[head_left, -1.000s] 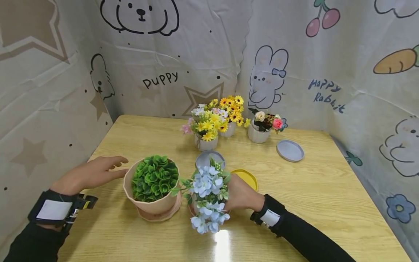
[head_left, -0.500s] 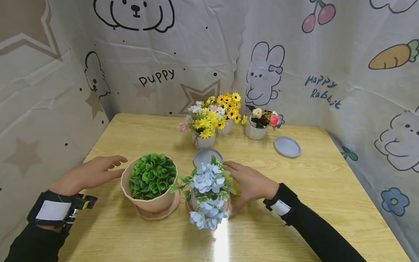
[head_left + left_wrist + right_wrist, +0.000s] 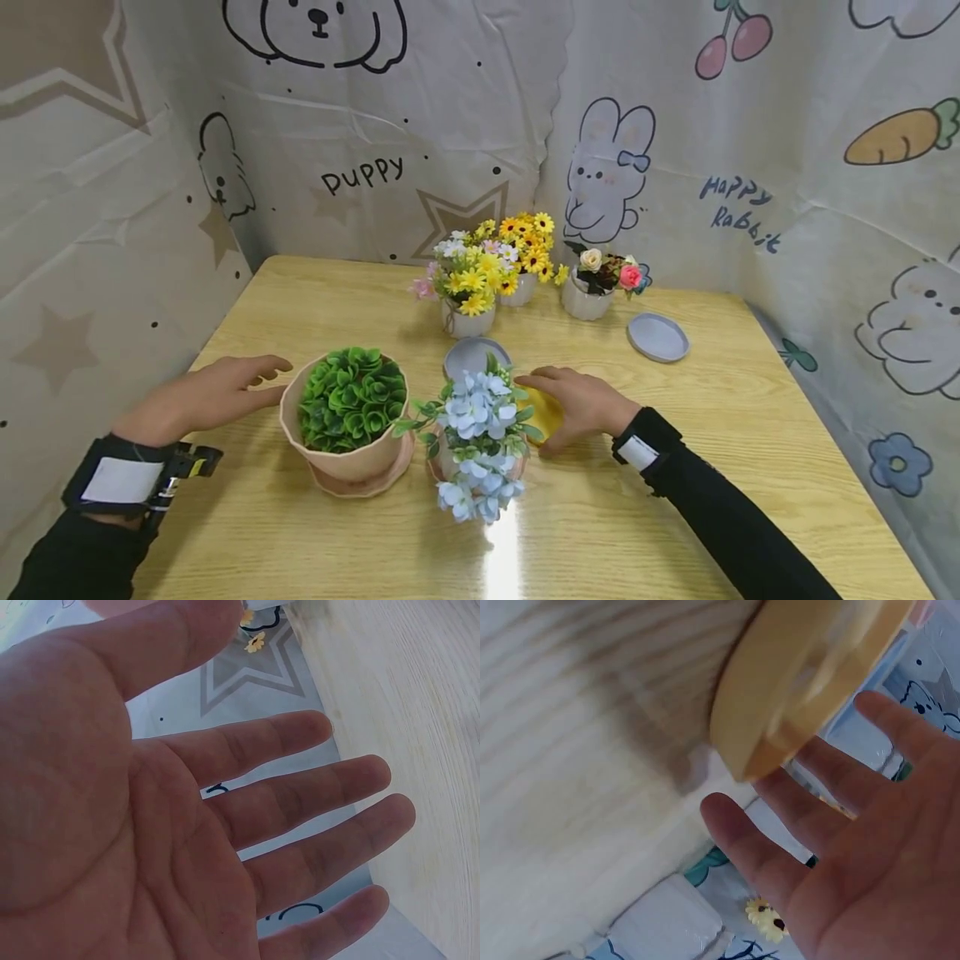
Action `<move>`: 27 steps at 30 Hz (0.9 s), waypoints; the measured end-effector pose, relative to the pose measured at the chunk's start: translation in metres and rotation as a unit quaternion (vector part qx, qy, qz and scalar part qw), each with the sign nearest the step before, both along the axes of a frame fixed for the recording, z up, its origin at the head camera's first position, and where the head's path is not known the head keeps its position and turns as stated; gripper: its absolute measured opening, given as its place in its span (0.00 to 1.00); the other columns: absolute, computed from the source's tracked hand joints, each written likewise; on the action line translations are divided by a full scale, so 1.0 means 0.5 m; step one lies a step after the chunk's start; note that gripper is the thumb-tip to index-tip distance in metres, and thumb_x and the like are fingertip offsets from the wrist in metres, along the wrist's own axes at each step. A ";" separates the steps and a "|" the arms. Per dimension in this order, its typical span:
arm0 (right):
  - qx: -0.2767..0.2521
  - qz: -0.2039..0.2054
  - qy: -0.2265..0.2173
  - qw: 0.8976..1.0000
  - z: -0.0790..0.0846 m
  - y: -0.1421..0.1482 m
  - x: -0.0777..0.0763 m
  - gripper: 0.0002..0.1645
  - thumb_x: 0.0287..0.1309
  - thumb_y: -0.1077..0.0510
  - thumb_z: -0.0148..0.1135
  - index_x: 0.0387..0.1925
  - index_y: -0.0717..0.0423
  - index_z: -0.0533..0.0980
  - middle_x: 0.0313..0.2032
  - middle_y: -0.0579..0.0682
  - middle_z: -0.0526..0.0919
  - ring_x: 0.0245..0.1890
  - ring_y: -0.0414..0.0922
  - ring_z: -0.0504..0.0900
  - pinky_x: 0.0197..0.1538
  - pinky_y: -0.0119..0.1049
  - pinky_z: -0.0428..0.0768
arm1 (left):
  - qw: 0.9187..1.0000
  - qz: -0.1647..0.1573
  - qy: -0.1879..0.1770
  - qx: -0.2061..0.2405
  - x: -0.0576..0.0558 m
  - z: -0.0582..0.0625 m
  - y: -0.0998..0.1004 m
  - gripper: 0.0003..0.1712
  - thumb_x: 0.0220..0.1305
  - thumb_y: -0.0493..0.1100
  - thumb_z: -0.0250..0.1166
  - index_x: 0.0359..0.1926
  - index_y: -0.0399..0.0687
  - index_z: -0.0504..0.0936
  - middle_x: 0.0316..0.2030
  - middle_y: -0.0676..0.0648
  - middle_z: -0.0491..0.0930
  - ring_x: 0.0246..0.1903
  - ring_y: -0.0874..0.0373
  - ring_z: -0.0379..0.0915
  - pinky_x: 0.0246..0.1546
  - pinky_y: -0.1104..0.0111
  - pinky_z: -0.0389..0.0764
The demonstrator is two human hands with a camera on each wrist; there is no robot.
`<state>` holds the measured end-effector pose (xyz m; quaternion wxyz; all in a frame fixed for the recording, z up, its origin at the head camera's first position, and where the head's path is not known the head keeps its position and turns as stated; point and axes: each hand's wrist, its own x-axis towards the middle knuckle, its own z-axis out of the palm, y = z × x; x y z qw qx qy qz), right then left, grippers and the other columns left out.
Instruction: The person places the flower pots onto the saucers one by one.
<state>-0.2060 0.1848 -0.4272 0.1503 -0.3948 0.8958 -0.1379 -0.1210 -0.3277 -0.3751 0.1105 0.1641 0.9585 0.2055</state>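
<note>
My right hand (image 3: pixel 588 406) reaches beside a yellow saucer (image 3: pixel 543 412), its fingers spread along the far side and thumb at the near side. Seen from the right wrist, the fingers stay long and loose next to the saucer's rim (image 3: pixel 739 712). Left of it stands a pot of blue flowers (image 3: pixel 472 406), whose leaves overlap part of the saucer. My left hand (image 3: pixel 210 396) hovers with extended fingers beside a pale pink pot (image 3: pixel 360 465) of round green leaves (image 3: pixel 352 400), which stands on a pink saucer (image 3: pixel 390 479). The left wrist view shows an empty palm (image 3: pixel 202 862).
Behind the blue flowers lies a grey saucer (image 3: pixel 476 354); another grey saucer (image 3: pixel 657 337) is at the back right. Along the back are pots of mixed daisies (image 3: pixel 472 279), orange-yellow flowers (image 3: pixel 528 242) and roses (image 3: pixel 592 296). Printed cloth (image 3: pixel 465 108) hangs around the wooden table (image 3: pixel 675 517).
My right hand has let go of the blue flower pot and moved right, to the yellow saucer. The left hand has stayed beside the green plant.
</note>
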 end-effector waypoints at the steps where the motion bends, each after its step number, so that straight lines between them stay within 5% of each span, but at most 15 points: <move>1: -0.002 0.000 0.003 1.000 -0.002 -0.001 0.001 0.64 0.43 0.41 0.88 0.80 0.49 0.67 0.74 0.63 0.71 0.71 0.65 0.73 0.63 0.64 0.79 | 1.000 0.000 0.000 0.000 0.001 -0.002 0.000 0.28 0.81 0.47 0.62 0.67 0.27 0.75 0.60 0.25 0.80 0.57 0.28 0.80 0.53 0.39 0.83; 9: 0.019 -0.018 0.034 0.999 0.010 0.003 0.025 0.65 0.39 0.42 0.89 0.79 0.49 0.68 0.69 0.58 0.75 0.63 0.60 0.78 0.54 0.57 0.85 | 1.000 0.011 -0.002 -0.001 0.007 -0.006 -0.006 0.30 0.81 0.49 0.61 0.68 0.27 0.74 0.60 0.25 0.80 0.57 0.28 0.80 0.53 0.38 0.83; 18: 0.048 -0.010 0.041 0.998 0.016 0.025 0.085 0.67 0.33 0.37 0.89 0.74 0.58 0.71 0.68 0.56 0.76 0.63 0.57 0.77 0.53 0.54 0.85 | 1.000 0.005 0.002 -0.009 -0.006 -0.004 -0.009 0.29 0.81 0.48 0.61 0.68 0.26 0.74 0.61 0.25 0.79 0.57 0.27 0.79 0.53 0.37 0.82; 27: 0.039 0.007 0.034 0.999 0.005 0.039 0.105 0.65 0.33 0.40 0.90 0.73 0.58 0.72 0.67 0.57 0.75 0.60 0.55 0.78 0.52 0.52 0.86 | 1.000 -0.001 -0.009 0.004 -0.012 -0.012 -0.002 0.28 0.82 0.46 0.60 0.69 0.27 0.73 0.63 0.23 0.77 0.59 0.25 0.78 0.53 0.37 0.82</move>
